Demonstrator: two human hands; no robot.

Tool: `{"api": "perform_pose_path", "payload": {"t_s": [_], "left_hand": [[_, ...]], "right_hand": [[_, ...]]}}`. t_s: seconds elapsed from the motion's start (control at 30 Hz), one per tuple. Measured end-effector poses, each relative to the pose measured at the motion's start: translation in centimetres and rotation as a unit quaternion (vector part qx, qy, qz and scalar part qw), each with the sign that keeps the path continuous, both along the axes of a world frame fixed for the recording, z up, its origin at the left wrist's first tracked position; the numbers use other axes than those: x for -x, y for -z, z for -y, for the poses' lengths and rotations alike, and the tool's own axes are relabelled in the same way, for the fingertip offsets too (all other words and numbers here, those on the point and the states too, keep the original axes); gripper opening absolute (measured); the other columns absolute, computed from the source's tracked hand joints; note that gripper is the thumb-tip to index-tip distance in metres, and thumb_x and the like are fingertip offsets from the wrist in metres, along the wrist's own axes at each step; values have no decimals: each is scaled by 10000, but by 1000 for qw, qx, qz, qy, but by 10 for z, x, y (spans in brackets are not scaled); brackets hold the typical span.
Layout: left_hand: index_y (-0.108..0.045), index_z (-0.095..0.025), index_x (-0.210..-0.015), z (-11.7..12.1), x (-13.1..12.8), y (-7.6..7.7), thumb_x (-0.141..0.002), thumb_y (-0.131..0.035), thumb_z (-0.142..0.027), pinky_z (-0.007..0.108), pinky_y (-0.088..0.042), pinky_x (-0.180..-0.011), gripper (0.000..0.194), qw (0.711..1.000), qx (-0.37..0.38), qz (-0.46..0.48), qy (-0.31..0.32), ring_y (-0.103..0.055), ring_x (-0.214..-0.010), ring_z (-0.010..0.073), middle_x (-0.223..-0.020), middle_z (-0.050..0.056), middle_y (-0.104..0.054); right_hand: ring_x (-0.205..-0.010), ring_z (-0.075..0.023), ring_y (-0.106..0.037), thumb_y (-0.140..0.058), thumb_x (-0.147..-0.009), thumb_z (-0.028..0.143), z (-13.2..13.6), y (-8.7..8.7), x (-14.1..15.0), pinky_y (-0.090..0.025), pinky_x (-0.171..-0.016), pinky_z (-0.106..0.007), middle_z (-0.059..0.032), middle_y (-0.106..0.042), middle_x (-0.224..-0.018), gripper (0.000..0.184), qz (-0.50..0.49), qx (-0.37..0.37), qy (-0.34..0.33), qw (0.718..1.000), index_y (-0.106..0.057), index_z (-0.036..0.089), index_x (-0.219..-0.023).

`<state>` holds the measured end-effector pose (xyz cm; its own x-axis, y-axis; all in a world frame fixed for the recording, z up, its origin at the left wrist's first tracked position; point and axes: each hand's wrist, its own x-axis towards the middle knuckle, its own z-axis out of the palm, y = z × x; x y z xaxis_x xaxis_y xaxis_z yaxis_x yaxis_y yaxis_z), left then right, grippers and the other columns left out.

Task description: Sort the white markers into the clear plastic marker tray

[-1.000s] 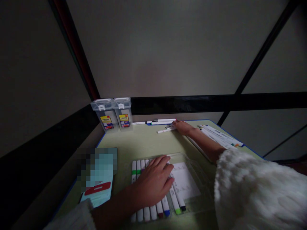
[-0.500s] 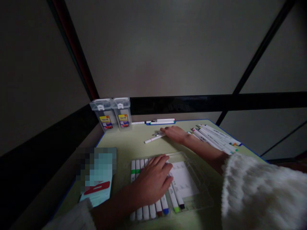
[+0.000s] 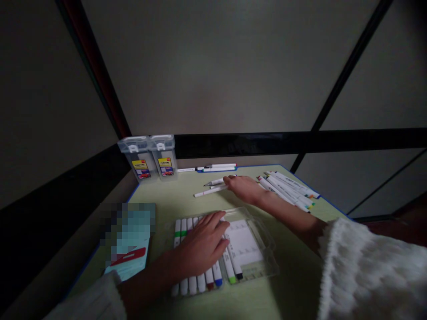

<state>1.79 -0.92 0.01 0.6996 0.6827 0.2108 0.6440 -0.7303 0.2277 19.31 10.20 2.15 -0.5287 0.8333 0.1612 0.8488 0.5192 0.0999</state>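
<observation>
My left hand [image 3: 200,245] lies flat, fingers stretched out, on a row of white markers [image 3: 195,278] with coloured caps inside a clear plastic tray [image 3: 263,251]. My right hand [image 3: 244,189] reaches across the table, fingers closed on two white pens [image 3: 210,190] that stick out to its left just above the table. A group of loose white markers [image 3: 288,189] lies to the right of that hand.
Two clear plastic boxes [image 3: 148,156] with yellow labels stand at the table's back left. More pens [image 3: 213,168] lie along the back edge. A light blue card pack [image 3: 128,249] lies at the left. A black rail [image 3: 300,141] runs behind the yellow-green table [image 3: 173,200].
My right hand has drawn back from the far edge toward the tray, bringing the white pens along to the left. My left hand stays on the markers. The view has shifted slightly.
</observation>
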Motion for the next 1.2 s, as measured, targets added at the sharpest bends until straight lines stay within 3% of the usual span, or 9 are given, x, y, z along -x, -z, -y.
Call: {"api": "perform_pose_path", "payload": {"t_s": [0.23,0.37,0.53,0.67,0.73,0.8,0.87,1.0,1.2], "left_hand": [[-462,-156,-1026,-6,5,-2,-787,-427,-123,420,-358,-941,243,989,-74,96,-87,-375,-1137,258,-1201,131,-386],[-348,-188,-1138,-12,15,-2,-787,-427,-122,433,-318,-968,366,962,-114,209,-137,-325,-1170,239,-1215,112,-330],[-249,-241,-1235,-5,19,3,-797,-439,-166,336,-434,-818,483,950,10,281,-140,-476,-966,172,-1197,77,-356],[-316,-221,-1246,5,14,6,-789,-442,-195,302,-448,-746,475,937,152,283,-137,-527,-824,158,-1109,69,-488],[-404,-196,-1214,7,12,5,-782,-443,-222,302,-440,-715,435,931,194,276,-139,-542,-776,174,-942,58,-576],[-548,-183,-1080,6,12,2,-784,-432,-239,299,-414,-734,322,932,206,271,-126,-532,-812,188,-860,48,-599],[-608,-166,-961,4,13,0,-781,-416,-237,262,-405,-636,272,920,228,291,-130,-522,-705,164,-747,27,-590],[-570,-155,-902,0,13,-1,-763,-443,-253,195,-317,-455,212,863,308,367,-159,-406,-484,90,-596,-35,-513],[-479,-160,-739,0,8,-6,-723,-481,-294,182,-301,-434,135,807,360,441,-160,-379,-428,69,-516,-62,-498]], "right_hand": [[-625,-131,-574,-433,-800,158,33,-2,-30,-378,-540,-207,-40,-617,-691,60,-156,38,4,987,-489,150,-779],[-522,-108,-514,-522,-747,221,51,2,-45,-370,-490,-211,11,-537,-565,109,-455,181,-29,872,-483,154,-671],[-519,-88,-469,-592,-706,292,72,10,-49,-351,-504,-216,20,-527,-570,154,-583,254,-35,771,-570,139,-704],[-497,-66,-426,-614,-701,304,83,19,-46,-311,-490,-202,37,-504,-543,161,-650,286,-27,703,-584,146,-711],[-496,-62,-421,-628,-690,307,86,22,-44,-305,-488,-200,36,-510,-549,168,-672,302,-18,676,-582,148,-714],[-497,-61,-423,-637,-681,309,89,23,-41,-305,-487,-198,30,-521,-563,176,-686,310,-14,658,-580,145,-710],[-492,-57,-418,-641,-679,303,91,22,-39,-299,-481,-195,31,-520,-560,176,-698,313,-9,645,-573,142,-700],[-477,-55,-408,-663,-654,296,95,21,-34,-285,-467,-194,31,-519,-545,191,-714,320,7,622,-556,139,-668],[-460,-55,-390,-661,-647,317,97,24,-29,-271,-454,-195,34,-512,-528,209,-725,328,35,605,-548,142,-651]]}}
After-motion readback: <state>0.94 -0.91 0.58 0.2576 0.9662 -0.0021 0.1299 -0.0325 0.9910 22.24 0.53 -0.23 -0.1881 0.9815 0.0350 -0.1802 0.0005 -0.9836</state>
